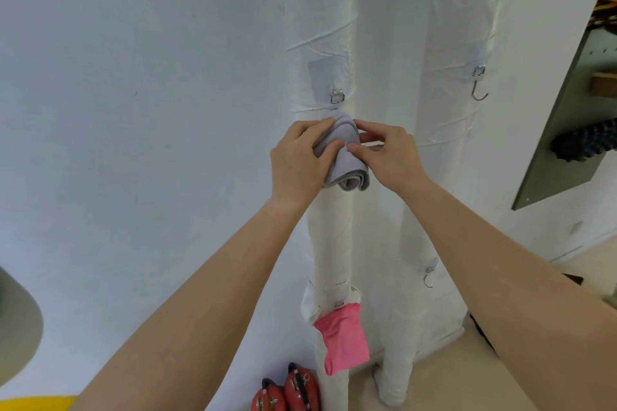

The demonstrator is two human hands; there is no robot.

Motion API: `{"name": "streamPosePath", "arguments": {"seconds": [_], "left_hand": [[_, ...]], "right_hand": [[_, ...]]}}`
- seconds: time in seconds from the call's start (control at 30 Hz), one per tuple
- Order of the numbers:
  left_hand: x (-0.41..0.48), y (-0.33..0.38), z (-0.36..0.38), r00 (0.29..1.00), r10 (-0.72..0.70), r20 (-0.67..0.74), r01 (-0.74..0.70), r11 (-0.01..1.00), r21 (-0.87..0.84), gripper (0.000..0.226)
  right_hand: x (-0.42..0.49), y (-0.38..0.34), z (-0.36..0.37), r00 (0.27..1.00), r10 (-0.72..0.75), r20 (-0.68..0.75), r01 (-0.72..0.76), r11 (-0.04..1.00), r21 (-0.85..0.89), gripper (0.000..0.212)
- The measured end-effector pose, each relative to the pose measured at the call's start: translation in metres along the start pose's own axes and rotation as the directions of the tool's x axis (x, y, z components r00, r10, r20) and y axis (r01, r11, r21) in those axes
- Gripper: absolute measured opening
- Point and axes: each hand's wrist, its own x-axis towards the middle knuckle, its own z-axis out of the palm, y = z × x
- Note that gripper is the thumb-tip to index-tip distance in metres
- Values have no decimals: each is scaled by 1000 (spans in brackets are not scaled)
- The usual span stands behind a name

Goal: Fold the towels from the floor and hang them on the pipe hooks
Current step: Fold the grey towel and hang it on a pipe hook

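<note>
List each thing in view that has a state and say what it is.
grey towel: rolled up, held against the left pipe under a hook bracket.
left hand: grips the grey towel.
right hand: pinches the grey towel.
pink towel: hangs low on the left pipe.
upper right hook: bare.
lower right hook: bare.

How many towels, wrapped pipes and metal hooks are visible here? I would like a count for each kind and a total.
Towels: 2, the grey towel and the pink towel
Wrapped pipes: 2, the left pipe and the right pipe
Metal hooks: 4
Total: 8
</note>
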Motion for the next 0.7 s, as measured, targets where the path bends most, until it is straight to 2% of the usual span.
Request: {"name": "streamPosePath", "arguments": {"seconds": [0.17,0.33,0.47,0.6,0.7], "left_hand": [[12,7,-16,989,-9,151,5,1000,25,39],[30,18,-29,970,88,225,-108,991,81,40],[37,16,-36,968,171,181,-201,967,159,30],[32,9,-33,967,229,107,-246,951,187,14],[31,11,-29,956,270,114,-288,939,189,12]], "right_hand": [[4,-10,-13,997,-27,76,34,995,-96,47],[16,-19,-32,988,11,157,0,997,-71,56],[18,-24,-33,994,-25,107,32,998,-60,49],[20,-29,-30,994,-113,-10,111,989,-95,29],[23,-31,-27,991,-133,-8,130,979,-155,20]]}}
